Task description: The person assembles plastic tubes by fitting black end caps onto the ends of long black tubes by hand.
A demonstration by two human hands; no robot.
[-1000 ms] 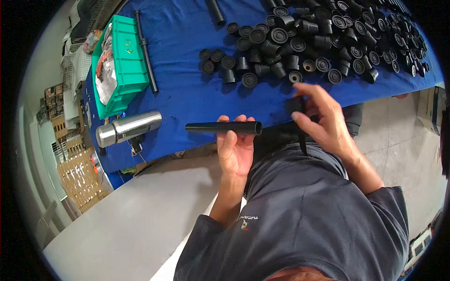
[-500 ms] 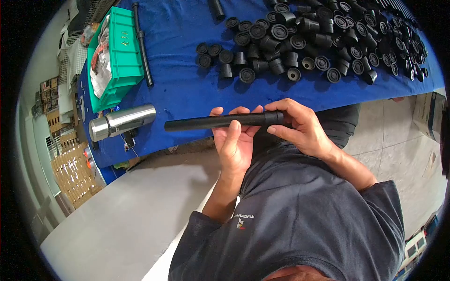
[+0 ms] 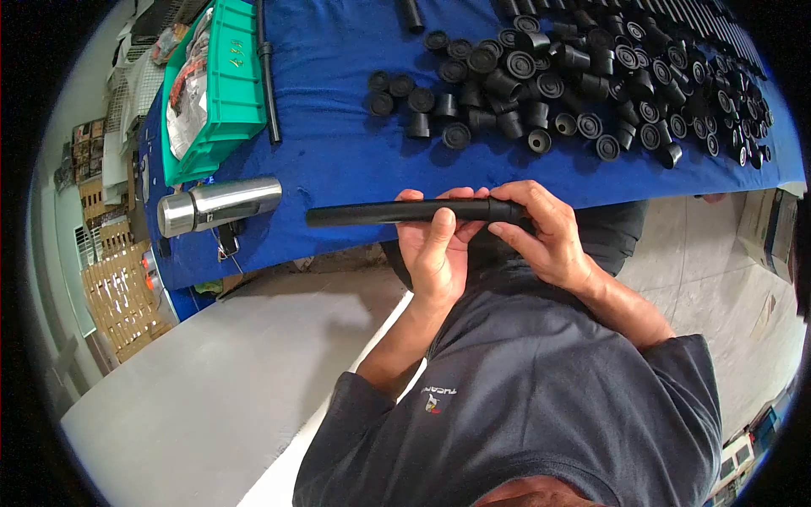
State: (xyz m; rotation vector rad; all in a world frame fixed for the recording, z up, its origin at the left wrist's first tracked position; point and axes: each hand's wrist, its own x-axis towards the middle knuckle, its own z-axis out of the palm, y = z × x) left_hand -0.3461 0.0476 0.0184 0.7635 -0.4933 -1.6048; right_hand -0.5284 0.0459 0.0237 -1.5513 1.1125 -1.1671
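A long black tube [image 3: 363, 215] lies level across my two hands, just off the table's near edge. My left hand [image 3: 435, 245] grips it near the middle, with the thumb over the front and the fingers behind. At the tube's right end sits a wider black collar or cap [image 3: 504, 211]. My right hand [image 3: 545, 232] is closed on that wider end, index finger on top and thumb below. Part of the end is hidden by the right fingers. Beyond the hands lie many loose black round caps [image 3: 456, 135], some upright and some on their sides.
A blue cloth [image 3: 338, 127] covers the table. At left stand a steel flask [image 3: 236, 203], lying on its side, and a green crate [image 3: 232, 84] with papers inside. A thin black rod [image 3: 269, 93] lies beside the crate. More black tubes [image 3: 710, 25] are at the far right.
The view has shifted slightly, so the table's things appear a little higher. Both hands keep their hold on the tube, with little visible change in grip.
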